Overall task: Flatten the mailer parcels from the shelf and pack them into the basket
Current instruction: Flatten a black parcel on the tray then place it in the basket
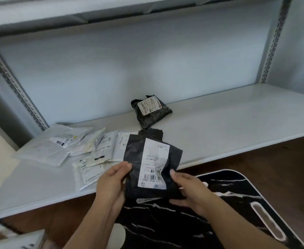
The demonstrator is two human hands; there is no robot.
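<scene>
Both hands hold a black mailer above the shelf's front edge: left hand and right hand fingers pinch its lower sides. Another black parcel lies mid-shelf; white mailers crowd the left end

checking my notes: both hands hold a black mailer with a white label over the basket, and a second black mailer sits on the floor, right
Not quite. The head view shows the second black mailer on the shelf, not the floor. The rest holds: left hand and right hand hold the labelled black mailer over the basket.
</scene>
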